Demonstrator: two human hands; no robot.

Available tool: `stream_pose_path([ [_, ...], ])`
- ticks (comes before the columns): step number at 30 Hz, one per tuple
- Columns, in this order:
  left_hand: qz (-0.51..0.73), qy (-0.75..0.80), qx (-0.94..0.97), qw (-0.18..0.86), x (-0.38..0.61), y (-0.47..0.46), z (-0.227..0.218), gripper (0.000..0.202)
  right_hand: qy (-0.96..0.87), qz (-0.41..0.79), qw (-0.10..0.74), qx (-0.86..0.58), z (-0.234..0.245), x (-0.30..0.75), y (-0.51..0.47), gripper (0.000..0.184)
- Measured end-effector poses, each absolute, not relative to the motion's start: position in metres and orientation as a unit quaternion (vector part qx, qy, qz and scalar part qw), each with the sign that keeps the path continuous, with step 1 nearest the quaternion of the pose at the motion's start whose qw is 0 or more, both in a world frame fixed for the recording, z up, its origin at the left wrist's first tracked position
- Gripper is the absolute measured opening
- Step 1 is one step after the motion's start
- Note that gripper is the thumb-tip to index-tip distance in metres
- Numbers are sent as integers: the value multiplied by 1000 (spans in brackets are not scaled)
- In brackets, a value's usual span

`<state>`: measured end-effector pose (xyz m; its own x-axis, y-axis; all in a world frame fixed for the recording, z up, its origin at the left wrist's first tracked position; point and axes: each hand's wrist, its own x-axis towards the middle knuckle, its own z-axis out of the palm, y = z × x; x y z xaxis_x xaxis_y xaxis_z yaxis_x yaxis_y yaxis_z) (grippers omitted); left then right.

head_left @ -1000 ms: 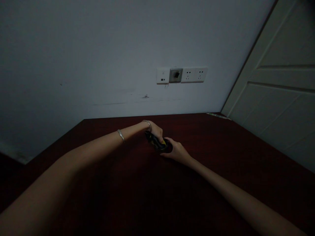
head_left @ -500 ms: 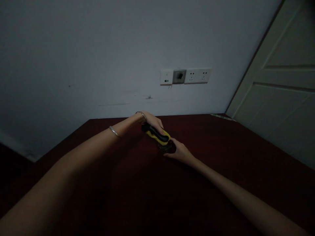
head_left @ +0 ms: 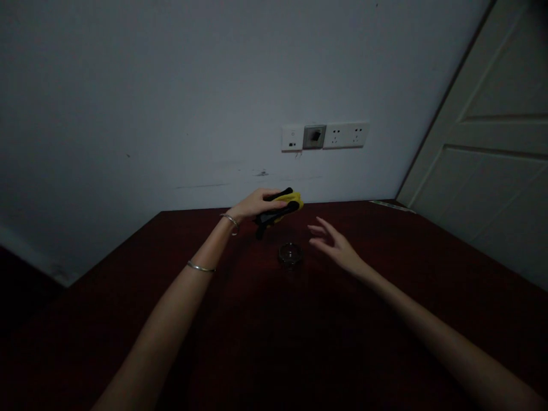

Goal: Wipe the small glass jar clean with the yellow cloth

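grips a yellow-black tool (head_left: pixel 287 204) in curled fingers (head_left: pixel 270 198) of the left hand (head_left: pixel 253 205), up off the table (head_left: pixel 385 274), seemingly to clear the glass (head_left: pixel 290 254) below, and hovers the right hand (head_left: pixel 338 248) spread, empty, beside that glass.

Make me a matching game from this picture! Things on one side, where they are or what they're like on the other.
Things:
1. yellow and black object
2. small glass dish
3. sockets
4. right hand

Places or states:
A. on the wall
B. open, holding nothing
C. standing on the table
D. held up in the left hand

Pairs: 1-D, 2-C, 3-A, 4-B.
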<state>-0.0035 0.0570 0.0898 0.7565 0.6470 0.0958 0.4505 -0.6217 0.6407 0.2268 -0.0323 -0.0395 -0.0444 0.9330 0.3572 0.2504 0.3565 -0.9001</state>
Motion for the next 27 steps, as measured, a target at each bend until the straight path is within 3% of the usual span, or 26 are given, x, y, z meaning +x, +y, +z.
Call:
stream_pose_path([
  [2, 223, 323, 881, 265, 3, 49, 78, 55, -592, 301, 587, -463, -20, 230, -31, 63],
  [6, 313, 337, 875, 151, 23, 32, 51, 49, -563, 377, 574, -460, 4, 220, -30, 48],
  [10, 294, 366, 883, 24, 37, 10, 34, 47, -504, 490, 545, -457, 12, 199, -34, 37],
  [14, 276, 362, 889, -54, 42, -9, 27, 45, -434, 512, 568, -477, 18, 187, -39, 34],
  [17, 301, 327, 896, 15, 40, -13, 24, 50, -424, 509, 589, -463, 16, 190, -38, 33],
  [20, 374, 294, 860, 184, 38, -9, 20, 58, -440, 477, 608, -458, 8, 200, -33, 35],
  [23, 427, 295, 781, 347, 39, -5, 18, 49, -493, 400, 611, -472, 2, 209, -31, 39],
  [27, 370, 263, 723, 521, 44, -4, 14, 36, -568, 273, 625, -460, 4, 211, -34, 37],
])
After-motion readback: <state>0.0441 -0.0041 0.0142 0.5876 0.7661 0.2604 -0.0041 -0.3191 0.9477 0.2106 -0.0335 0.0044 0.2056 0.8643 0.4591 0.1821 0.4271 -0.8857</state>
